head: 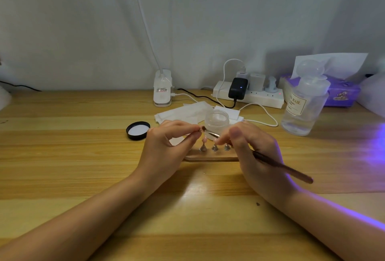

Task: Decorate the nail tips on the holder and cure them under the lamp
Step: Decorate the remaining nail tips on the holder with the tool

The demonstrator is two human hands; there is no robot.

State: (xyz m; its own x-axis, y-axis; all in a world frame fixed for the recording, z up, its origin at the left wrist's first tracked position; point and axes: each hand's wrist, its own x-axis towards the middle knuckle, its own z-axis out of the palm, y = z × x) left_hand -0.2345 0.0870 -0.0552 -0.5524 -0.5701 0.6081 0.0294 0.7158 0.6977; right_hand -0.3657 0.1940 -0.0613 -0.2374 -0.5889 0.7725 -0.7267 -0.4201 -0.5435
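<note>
A wooden nail holder lies on the desk between my hands, with three metal stands; a pink nail tip sits on the left stand. My right hand grips a brown brush, whose bristle end points left. My left hand pinches something small at the brush's bristle end; I cannot make out what it is. An open frosted jar stands just behind the holder.
The jar's black lid lies to the left. White wipes lie behind the jar. A clear liquid bottle, a power strip, a tissue box and a clip lamp base stand at the back. Purple light falls from the right.
</note>
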